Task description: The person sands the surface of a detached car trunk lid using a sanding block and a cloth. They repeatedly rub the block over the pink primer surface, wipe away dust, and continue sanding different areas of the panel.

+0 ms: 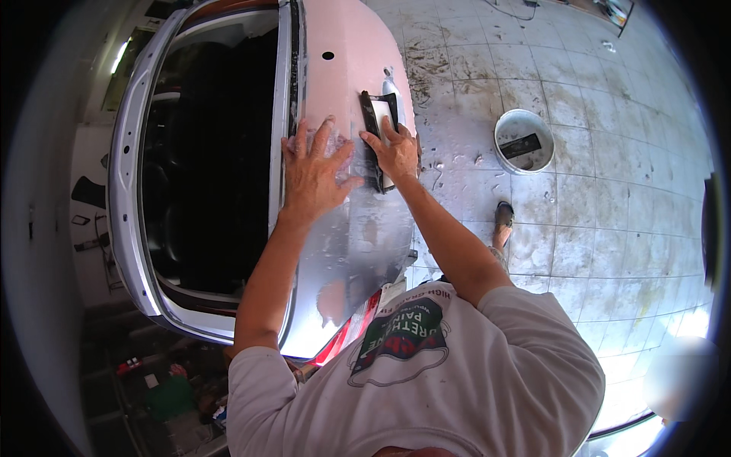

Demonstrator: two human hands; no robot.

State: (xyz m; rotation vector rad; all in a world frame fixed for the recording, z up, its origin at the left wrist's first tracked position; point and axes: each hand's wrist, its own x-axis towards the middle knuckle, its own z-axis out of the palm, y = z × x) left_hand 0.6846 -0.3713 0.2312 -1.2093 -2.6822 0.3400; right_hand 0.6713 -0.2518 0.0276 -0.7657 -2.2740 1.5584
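A car body panel (343, 46) in front of me is partly pink and partly wet grey. My left hand (314, 171) lies flat on it with fingers spread, next to the edge of the dark opening. Some crumpled pinkish-purple material (340, 145) shows under those fingers; I cannot make out its kind. On the panel's right side, my right hand (397, 154) grips a long sanding block (372, 114), black with a white strip, its thumb on the near side and fingers across the top. The block lies along the panel, its lower part partly covered by the hand.
A white bucket (524, 114) stands on the tiled floor (601, 198) to the right, with a black flat block (521, 145) inside. My foot (503, 221) is near it. The dark car opening (209, 160) lies to the left. Assorted items, including a green one (169, 397), sit at lower left.
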